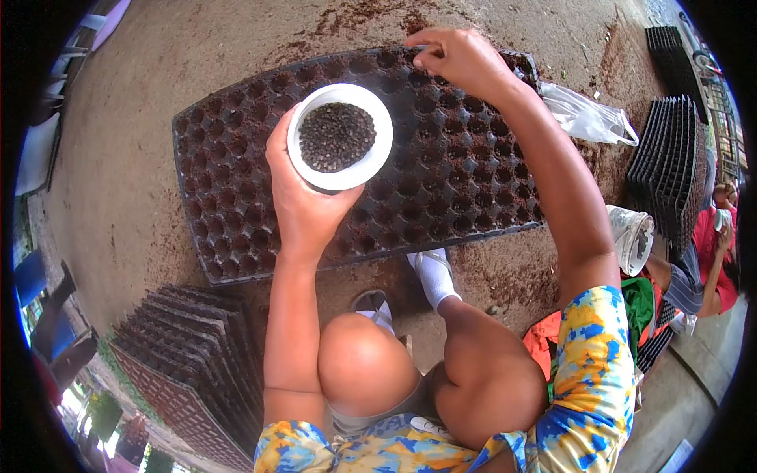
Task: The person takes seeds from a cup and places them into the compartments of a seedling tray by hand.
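My left hand is wrapped round a white cup, tilted so its open top faces me. Inside lie many small dark round seeds. Under the cup, a black seedling tray rests on the ground, its round cells lined with dark brown soil. My right hand is over the tray's far edge, right of the cup. Its fingers are bent, with index finger and thumb close to each other; whatever they hold is too small or hidden to make out.
Stacked black trays stand at lower left and at right. A clear plastic bag lies by the tray's right end, near a soil-stained white bucket. Loose soil is scattered beyond the tray. Another person sits at far right.
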The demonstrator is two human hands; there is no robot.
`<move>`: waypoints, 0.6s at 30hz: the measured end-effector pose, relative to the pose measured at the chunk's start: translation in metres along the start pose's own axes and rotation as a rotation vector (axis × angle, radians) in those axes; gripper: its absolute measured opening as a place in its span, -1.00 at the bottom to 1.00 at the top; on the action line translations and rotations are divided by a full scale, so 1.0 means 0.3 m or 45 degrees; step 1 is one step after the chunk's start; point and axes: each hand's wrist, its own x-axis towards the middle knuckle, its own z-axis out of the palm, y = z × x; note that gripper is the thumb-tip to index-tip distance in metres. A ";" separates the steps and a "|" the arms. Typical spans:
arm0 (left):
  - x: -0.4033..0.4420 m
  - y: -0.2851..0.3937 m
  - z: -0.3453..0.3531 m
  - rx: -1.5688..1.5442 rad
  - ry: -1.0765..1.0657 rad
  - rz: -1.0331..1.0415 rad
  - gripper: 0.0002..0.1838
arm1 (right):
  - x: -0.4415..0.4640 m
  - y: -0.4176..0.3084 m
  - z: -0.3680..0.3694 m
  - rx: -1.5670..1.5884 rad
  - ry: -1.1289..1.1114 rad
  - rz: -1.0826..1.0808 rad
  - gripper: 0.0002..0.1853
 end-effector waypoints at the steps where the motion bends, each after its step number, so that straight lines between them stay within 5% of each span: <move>1: 0.000 -0.001 -0.001 0.009 0.000 0.005 0.04 | -0.012 -0.006 -0.002 -0.016 -0.030 -0.033 -0.65; 18: 0.002 0.009 0.008 -0.007 -0.010 -0.049 -0.04 | 0.058 -0.038 0.058 0.052 0.207 -0.235 -0.67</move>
